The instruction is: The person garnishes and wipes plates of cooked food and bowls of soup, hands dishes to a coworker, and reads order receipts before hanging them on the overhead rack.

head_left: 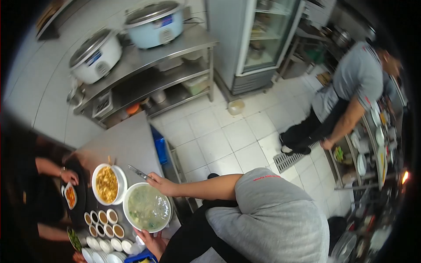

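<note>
A white bowl of pale green soup (147,207) sits on the metal table close in front of me, its surface glossy like clear film. My left hand (151,243) grips the bowl's near lower rim. Closed beside the opposite rim is my right hand (162,184), with a slim metal utensil (139,172) in it, pointing away from the bowl. Its exact kind is unclear. Just beyond stands another white bowl with chunky yellow-orange food (106,184). Small sauce cups (103,217) are grouped near it.
Across the table (127,136), a person's hand (69,176) is near a dish of orange food (70,196). White containers (105,245) line the near end. Rice cookers (154,26) stand on a steel shelf. Another person (351,83) stands right, near a floor drain (287,161).
</note>
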`<state>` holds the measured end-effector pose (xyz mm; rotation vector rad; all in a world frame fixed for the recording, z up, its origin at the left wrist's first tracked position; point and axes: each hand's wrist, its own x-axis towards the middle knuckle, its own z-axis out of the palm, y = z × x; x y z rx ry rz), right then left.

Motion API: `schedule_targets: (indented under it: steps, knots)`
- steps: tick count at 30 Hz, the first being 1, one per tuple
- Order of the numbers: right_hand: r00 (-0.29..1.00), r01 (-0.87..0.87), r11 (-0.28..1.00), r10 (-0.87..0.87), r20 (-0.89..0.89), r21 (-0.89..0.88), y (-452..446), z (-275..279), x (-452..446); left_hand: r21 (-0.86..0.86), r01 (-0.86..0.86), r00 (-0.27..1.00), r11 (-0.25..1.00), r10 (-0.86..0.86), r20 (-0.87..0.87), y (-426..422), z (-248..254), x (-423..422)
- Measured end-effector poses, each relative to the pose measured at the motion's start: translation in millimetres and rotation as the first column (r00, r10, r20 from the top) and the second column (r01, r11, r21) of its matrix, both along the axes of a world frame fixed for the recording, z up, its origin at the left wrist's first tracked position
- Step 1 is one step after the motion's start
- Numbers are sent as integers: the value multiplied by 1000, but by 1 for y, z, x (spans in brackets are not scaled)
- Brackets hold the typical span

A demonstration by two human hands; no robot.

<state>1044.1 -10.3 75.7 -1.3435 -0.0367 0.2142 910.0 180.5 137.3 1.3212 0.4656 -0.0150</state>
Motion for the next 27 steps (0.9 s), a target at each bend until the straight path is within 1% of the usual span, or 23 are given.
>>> schedule_targets:
  steps: [1, 3, 4, 5, 7, 8, 10, 13, 16, 17, 18, 19, 20, 21, 24, 26, 27]
  knots:
    - [999, 46, 999, -46, 2, 21, -12, 12, -11, -1, 59, 998, 998, -59, -23, -3, 5, 1]
    - [991, 130, 992, -130, 12, 8, -38, 26, -32, 0, 170, 983, 986, -169, -67, -9, 9, 2]
    - [986, 166, 986, -166, 10, 0, -53, 31, -43, 32, 259, 966, 965, -258, -23, -9, 4, 5]
    - [979, 205, 979, -205, 8, -9, -69, 33, -55, 63, 308, 951, 949, -308, -12, -23, 9, 4]
    - [946, 321, 947, -322, 35, 30, -100, 36, -81, 127, 396, 916, 909, -401, 16, -52, 22, -3]
    - [926, 372, 927, -375, 49, 50, -115, 36, -96, 167, 474, 869, 865, -490, 66, -61, 16, -2]
    - [860, 493, 861, -504, 79, 121, -146, 37, -130, 101, 567, 818, 818, -573, 47, -85, 15, -8]
    - [793, 609, 793, -609, 0, -2, -203, 60, -203, 49, 713, 696, 699, -715, 64, -144, 36, -34]
    - [657, 753, 656, -754, 19, -48, -254, 50, -273, -26, 811, 584, 585, -805, 105, -215, 43, -76]
    - [595, 803, 592, -803, 32, -71, -270, 45, -299, -58, 832, 554, 551, -824, 117, -237, 43, -91]
    - [532, 845, 526, -846, 42, -94, -289, 47, -324, -121, 864, 501, 489, -858, 110, -262, 47, -107]
    - [464, 883, 456, -884, 52, -114, -306, 47, -351, -138, 869, 487, 475, -871, 67, -283, 43, -122]
    - [439, 889, 437, -898, -18, -132, -322, 58, -384, -170, 893, 435, 418, -897, 79, -307, 41, -139]
    - [391, 910, 390, -920, -22, -139, -338, 57, -413, -201, 912, 382, 358, -919, 96, -331, 39, -156]
    - [247, 956, 249, -968, -31, -153, -385, 54, -493, -158, 965, 214, 207, -977, 24, -398, 34, -199]
    - [160, 974, 166, -986, -55, -151, -410, 56, -545, -170, 981, 99, 91, -995, 34, -444, 33, -227]
    - [89, 989, 90, -996, -14, -119, -421, 54, -567, -174, 984, 39, 31, -998, 41, -467, 32, -241]
